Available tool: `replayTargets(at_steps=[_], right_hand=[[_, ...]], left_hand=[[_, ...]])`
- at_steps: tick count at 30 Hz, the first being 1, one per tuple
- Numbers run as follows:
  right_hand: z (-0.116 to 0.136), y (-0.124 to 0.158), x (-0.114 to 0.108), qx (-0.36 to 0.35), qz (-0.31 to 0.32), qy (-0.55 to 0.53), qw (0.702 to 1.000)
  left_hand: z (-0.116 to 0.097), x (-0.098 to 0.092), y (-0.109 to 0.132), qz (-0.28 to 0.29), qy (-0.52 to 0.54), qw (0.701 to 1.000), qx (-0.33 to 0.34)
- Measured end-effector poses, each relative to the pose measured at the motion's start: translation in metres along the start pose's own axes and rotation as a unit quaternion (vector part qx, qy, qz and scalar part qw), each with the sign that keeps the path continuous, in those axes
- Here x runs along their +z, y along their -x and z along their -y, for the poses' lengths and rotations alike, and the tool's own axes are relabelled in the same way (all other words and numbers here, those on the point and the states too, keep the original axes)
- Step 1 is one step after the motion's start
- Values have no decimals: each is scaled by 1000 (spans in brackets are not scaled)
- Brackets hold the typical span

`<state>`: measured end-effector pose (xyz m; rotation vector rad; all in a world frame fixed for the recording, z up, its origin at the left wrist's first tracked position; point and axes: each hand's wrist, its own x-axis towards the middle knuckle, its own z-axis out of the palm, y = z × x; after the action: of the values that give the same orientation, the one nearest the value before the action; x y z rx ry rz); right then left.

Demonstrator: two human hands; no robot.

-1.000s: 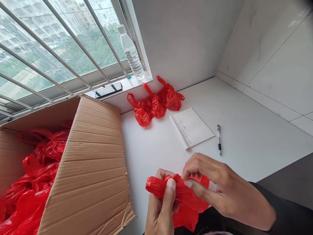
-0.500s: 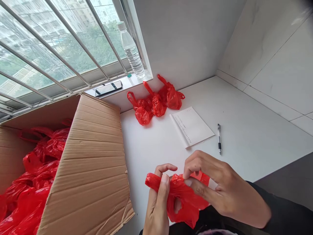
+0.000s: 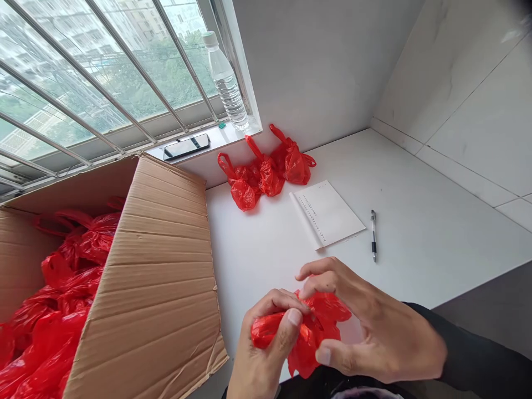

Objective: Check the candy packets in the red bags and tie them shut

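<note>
You hold a red bag [image 3: 310,332] at the bottom centre of the frame, above the near edge of the white table [image 3: 415,244]. Your left hand [image 3: 260,354] pinches a rolled end of the bag between thumb and forefinger. Your right hand [image 3: 374,327] curls around the other side, fingers closed on the plastic, thumb pressing from below. The step in hand appears to be bunching or knotting the bag into a compact bundle. The next move likely calls for a firm pinch by the left hand while the right draws the loose plastic tight.

Three tied bags [image 3: 266,174] lie at upper centre, against the wall. A box [image 3: 166,288] at left holds more red bags [image 3: 54,299]. A notepad [image 3: 328,213] and pen [image 3: 373,235] lie right of centre. A phone [image 3: 186,147] and bottle [image 3: 226,83] stand on the sill.
</note>
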<state>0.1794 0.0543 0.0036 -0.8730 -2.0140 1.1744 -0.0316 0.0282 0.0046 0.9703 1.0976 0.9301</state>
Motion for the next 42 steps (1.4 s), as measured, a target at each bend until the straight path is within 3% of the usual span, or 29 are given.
replayTargets(at_steps=[4,9,14,16,20,26,33,39,42], right_hand=[[-11,-6,4,33,65,22,997],[-15,-10,3,31,52,0,998],[-14,-8,1,79,47,-10,996],[-14,-8,1,93,46,-8,995],[-13,-8,1,114,37,-19,993],[-11,-9,-6,168,33,-99,980],[-5,-11,-12,166,50,-161,972],[-12,-8,-10,194,2,-77,978],[-12,-4,-13,205,1,-53,977]], left_hand=[[-1,2,1,15,29,999,5],[1,8,4,-20,-27,999,37],[8,10,4,-60,-117,986,102],[11,9,2,-71,-182,968,158],[19,6,-3,-95,-302,903,290],[25,2,-7,-134,-352,857,353],[29,3,-8,-139,-348,865,334],[29,-8,-11,-94,-340,899,261],[26,-12,-10,-99,-319,915,226]])
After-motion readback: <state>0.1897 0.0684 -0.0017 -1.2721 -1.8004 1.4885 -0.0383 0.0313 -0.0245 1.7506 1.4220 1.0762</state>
